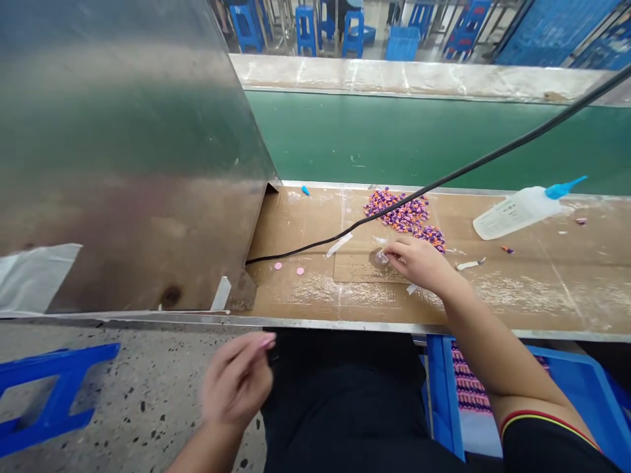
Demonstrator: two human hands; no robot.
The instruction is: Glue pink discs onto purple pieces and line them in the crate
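My right hand (419, 263) rests on a cardboard sheet (355, 266), its fingertips pinched on a small clear plastic piece (381, 257). Just beyond it lies a heap of purple and orange pieces (401, 213). Two pink discs (288, 268) lie on the bench to the left. My left hand (236, 378) is blurred and hangs below the bench edge, with a small pink piece (267, 340) at its fingertips. A white squeeze bottle with a blue nozzle (517, 211) lies on its side at the right.
A black cable (444, 180) crosses above the bench. A steel panel (123, 164) fills the left side. A green conveyor belt (394, 138) runs behind the bench. Below, a blue crate (566, 387) holds purple and orange pieces, and a blue stool (49, 401) stands on the floor.
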